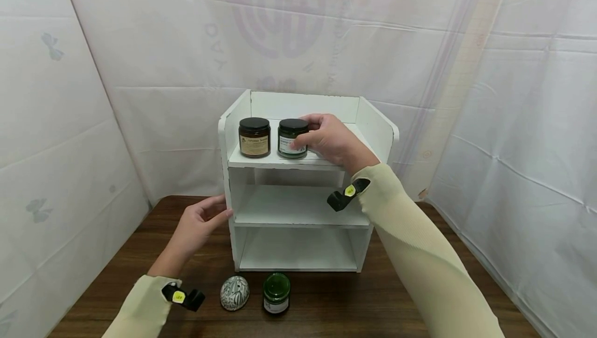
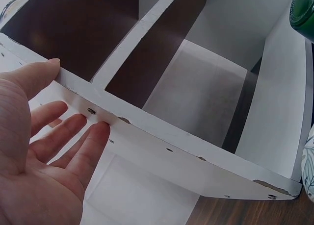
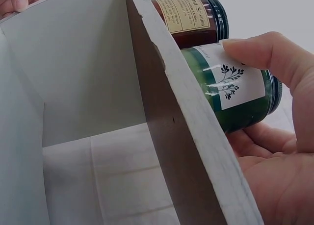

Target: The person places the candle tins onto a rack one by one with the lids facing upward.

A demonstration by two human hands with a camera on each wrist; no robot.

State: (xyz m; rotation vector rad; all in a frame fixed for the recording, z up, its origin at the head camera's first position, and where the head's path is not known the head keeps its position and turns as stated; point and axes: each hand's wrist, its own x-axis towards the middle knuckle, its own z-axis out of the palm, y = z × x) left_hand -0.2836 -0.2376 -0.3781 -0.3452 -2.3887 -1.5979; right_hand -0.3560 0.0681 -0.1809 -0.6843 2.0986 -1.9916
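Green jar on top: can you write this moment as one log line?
right hand grips green jar on top shelf | brown jar beside it | left hand steadies white shelf unit

Your right hand (image 1: 331, 141) grips the green glass jar (image 1: 292, 139), black-lidded, white-labelled, upright on the white shelf unit's (image 1: 373, 125) top tier, just beside the brown jar (image 1: 254, 137).

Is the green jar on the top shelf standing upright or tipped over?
Upright: the green jar stands on its base on the top shelf, black lid up, with the right hand holding its side.
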